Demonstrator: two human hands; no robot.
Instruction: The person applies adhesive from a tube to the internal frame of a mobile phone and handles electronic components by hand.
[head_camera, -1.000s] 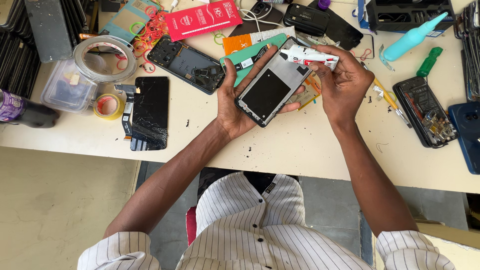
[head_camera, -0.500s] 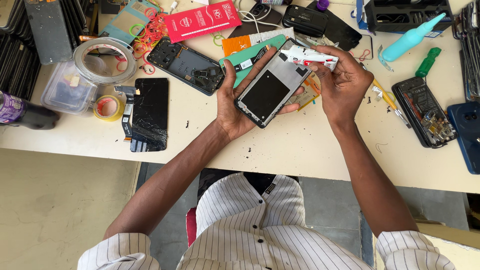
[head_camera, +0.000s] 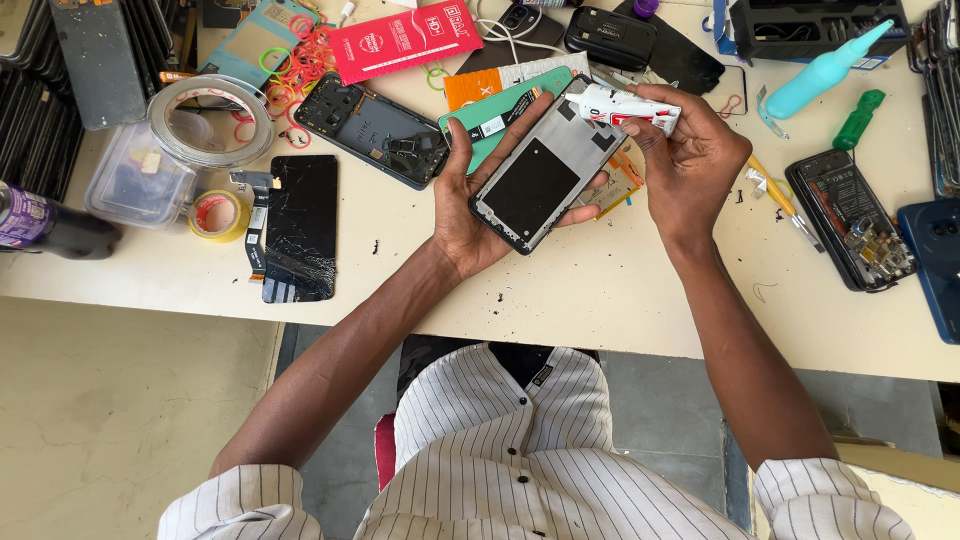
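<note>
Fingers (head_camera: 655, 125) of right hand (head_camera: 690, 160) pinched on small white glue tube (head_camera: 630, 105) — nozzle now nearer the top edge, probably touching. Left hand (head_camera: 470, 215) clasped around grey rectangular phone frame (head_camera: 545, 165), raised above cream tabletop (head_camera: 600, 290) — cracked black screen panel (head_camera: 300, 225) lying leftward.

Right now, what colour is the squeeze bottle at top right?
Turquoise squeeze bottle, lying tilted on the table; clearest in the head view.
</note>
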